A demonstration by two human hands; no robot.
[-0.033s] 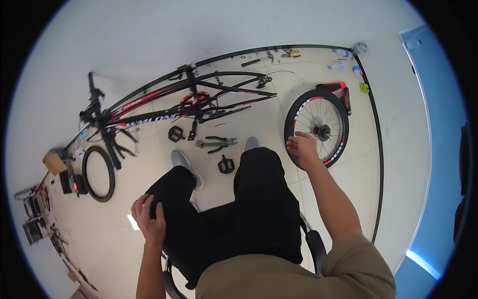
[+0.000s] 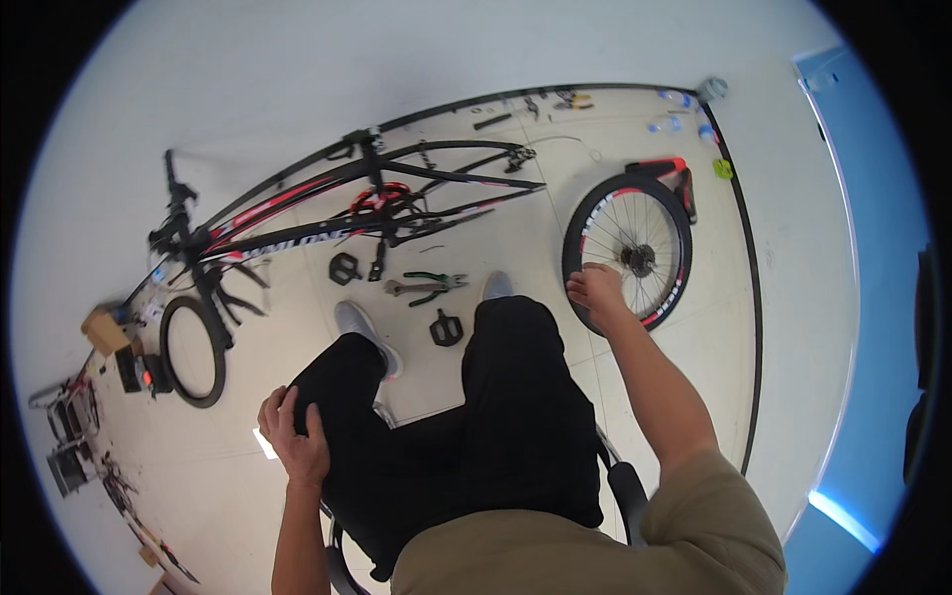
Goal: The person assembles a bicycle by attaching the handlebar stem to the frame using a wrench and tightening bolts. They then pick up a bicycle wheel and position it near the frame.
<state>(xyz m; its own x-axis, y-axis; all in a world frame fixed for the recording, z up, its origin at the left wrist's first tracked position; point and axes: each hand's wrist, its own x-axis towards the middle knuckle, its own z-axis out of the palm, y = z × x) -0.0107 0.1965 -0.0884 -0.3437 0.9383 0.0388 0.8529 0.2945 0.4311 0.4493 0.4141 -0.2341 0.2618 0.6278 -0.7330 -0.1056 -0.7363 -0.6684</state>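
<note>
Bicycle wheel stands with right hand gripping its tyre; left hand rests closed on thigh, brown cardboard box far left.

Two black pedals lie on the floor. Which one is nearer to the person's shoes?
The black pedal between the two shoes, below the pliers; the other pedal lies beside the bike frame.

Colours and patterns of the bicycle parts laid out on the floor.
The wheel has a black tyre and a rim banded red and white, with silver spokes; the bicycle frame is black with red and white striping; the loose tyre is plain black; the pliers have green handles; the trousers are black; the floor is pale cream tile.
</note>
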